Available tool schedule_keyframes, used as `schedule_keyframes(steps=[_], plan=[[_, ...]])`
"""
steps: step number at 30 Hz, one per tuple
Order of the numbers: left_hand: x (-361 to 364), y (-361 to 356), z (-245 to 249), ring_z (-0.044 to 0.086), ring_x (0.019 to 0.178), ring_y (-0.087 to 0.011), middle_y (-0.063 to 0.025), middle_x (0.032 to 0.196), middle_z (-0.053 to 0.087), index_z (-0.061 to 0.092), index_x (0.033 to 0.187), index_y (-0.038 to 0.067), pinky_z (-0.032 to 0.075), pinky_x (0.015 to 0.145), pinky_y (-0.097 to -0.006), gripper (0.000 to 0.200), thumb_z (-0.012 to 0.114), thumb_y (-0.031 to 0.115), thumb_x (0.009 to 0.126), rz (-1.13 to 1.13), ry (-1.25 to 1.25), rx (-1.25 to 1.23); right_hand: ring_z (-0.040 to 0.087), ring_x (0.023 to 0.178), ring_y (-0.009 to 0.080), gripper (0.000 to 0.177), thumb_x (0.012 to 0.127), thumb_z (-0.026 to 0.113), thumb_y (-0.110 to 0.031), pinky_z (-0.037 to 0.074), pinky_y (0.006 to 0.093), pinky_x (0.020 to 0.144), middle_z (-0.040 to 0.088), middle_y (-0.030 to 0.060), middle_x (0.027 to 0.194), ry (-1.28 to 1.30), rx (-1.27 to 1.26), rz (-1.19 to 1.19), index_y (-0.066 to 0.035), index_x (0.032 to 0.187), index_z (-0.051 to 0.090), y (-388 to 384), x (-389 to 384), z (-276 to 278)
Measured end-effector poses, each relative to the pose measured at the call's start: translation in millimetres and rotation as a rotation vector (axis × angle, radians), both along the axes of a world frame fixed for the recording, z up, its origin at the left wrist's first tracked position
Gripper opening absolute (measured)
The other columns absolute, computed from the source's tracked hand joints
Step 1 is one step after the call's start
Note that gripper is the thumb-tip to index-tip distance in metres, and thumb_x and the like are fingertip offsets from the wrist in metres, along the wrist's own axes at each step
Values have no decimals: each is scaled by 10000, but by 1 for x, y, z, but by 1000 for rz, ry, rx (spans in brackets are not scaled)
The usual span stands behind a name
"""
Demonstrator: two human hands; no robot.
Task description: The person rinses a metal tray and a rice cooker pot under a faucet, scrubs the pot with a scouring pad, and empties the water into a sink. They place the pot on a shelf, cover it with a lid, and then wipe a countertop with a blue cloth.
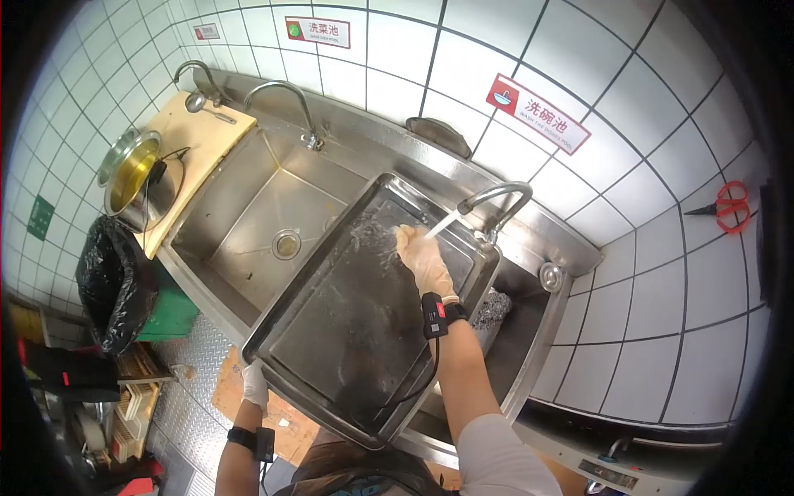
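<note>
A large dark metal tray [343, 302] lies tilted across the sink edges, wet on its surface. My gloved left hand [255, 387] is at the tray's lower left corner, its fingers partly hidden by the rim. Near the tray's upper right part, my gloved right hand [420, 255] is closed over the surface, under the water stream [440, 225] from the curved faucet [500, 195]. Whatever the right hand may hold cannot be made out. Water splashes to the left of that hand.
An empty-looking sink basin [248, 227] with a drain is left of the tray. A wooden board [198, 132] holds a metal pot [149, 186] and ladle. Steel wool [494, 309] sits in the right basin. A black bag [116, 281] hangs at left; red scissors [733, 207] are on the right wall.
</note>
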State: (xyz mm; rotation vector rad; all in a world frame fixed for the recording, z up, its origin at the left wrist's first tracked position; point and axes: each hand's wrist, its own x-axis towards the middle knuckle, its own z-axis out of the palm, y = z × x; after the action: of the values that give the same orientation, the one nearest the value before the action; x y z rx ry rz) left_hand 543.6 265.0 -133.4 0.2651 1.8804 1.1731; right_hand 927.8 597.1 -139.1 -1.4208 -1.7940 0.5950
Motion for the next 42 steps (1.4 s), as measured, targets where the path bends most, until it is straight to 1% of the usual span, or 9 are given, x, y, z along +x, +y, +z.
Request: schedule_keyframes(steps=[3,6,8,10,12,20,28,36,42], plan=[[6,-2,18,509,595,-154,-5,724,566,622,903,103,389,546,-296,189,489,232,870,9,-36,-37,623,903,275,227,898,514,-228,485,322,790,683,96,899,-288,-335,-119,-68,1000,639,-15,-12,64],[8,2,21,521,607,-150,-5,728,572,624,920,98,402,549,-296,182,497,216,865,-11,-64,-65,595,730,261,220,931,498,-171,504,292,692,629,116,822,-103,268,-27,34,880,558,4,3,7],[7,4,26,536,626,-155,-13,748,585,629,958,92,409,555,-295,204,502,221,863,-28,-78,-111,609,763,261,250,938,490,-197,507,309,713,643,119,861,619,-91,41,41,938,563,9,-5,15],[6,3,25,544,663,-159,-20,781,593,628,979,86,419,590,-295,218,499,218,862,-33,-61,-117,615,950,261,230,892,510,-184,491,406,801,666,100,1008,-65,16,35,-44,1050,602,3,19,20],[11,3,33,552,701,-163,-26,814,601,626,1000,81,428,625,-296,233,496,214,860,-46,-53,-134,622,927,299,265,936,463,-193,508,421,795,654,161,977,1702,-868,48,23,1035,581,5,32,23],[9,-1,25,533,871,-173,-41,912,598,614,1021,59,392,824,-323,280,514,253,846,-12,-1,-30,613,928,326,287,899,559,-264,490,376,813,631,156,1020,-325,93,-513,-66,1092,633,-47,119,93],[14,4,38,531,943,-209,-88,1013,609,614,1083,75,375,887,-326,402,533,375,828,2,5,-173,612,805,295,258,926,487,-239,517,382,659,588,131,883,-1059,129,-246,-20,876,614,-27,140,55],[23,10,54,536,919,-148,-30,992,604,584,1162,75,419,815,-310,370,528,284,862,0,-28,-167,663,632,200,108,798,552,-114,528,340,515,643,69,692,-1220,214,-229,-77,740,636,0,145,60],[4,3,19,551,874,-149,-37,976,619,590,1169,57,434,756,-305,389,517,295,871,-33,5,-146,639,824,370,249,913,491,-249,498,434,732,665,173,874,-329,-34,-520,-36,913,620,-40,158,87]])
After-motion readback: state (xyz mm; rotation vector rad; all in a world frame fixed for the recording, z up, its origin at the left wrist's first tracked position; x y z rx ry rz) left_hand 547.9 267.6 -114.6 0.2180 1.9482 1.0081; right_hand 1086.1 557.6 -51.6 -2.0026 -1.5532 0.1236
